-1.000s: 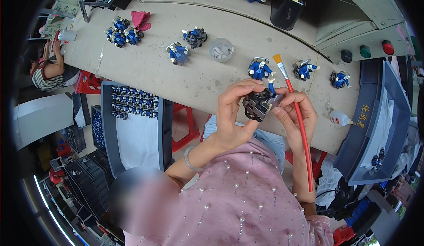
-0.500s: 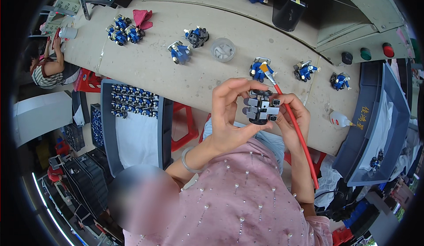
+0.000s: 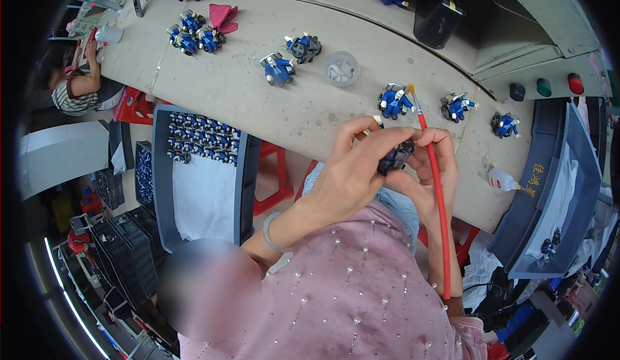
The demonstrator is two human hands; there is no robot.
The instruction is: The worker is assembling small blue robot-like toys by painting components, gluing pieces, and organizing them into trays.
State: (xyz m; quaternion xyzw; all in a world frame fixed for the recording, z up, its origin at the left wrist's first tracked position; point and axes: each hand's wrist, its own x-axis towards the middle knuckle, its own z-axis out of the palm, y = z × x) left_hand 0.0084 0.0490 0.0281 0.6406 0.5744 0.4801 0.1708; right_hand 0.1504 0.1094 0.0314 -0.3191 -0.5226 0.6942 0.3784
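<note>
A: Where is the dark part (image 3: pixel 395 158)?
B: Frame centre, above the worktop (image 3: pixel 258 95) edge, gripped by left hand (image 3: pixel 352 173) fingers.
A: Right hand (image 3: pixel 429 173)?
B: Closed on red brush (image 3: pixel 434 185), long axis near-vertical, bristles uppermost, touching the part's right side.

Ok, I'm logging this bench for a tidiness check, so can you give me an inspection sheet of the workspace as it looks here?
Surface: long grey-beige workbench, worn and speckled.
Job's things: small black part held in both hands; red-handled brush along the right hand.
Clutter: blue-and-black assemblies scattered across the bench, clear round cup, red cloth, white squeeze bottle.
Grippers: left hand wraps the part from the left; right hand supports it and grips the brush.
Cables: nothing seen clearly.
Surroundings: grey tray with rows of blue parts on the left, grey bin on the right, another person at the far left end.
</note>
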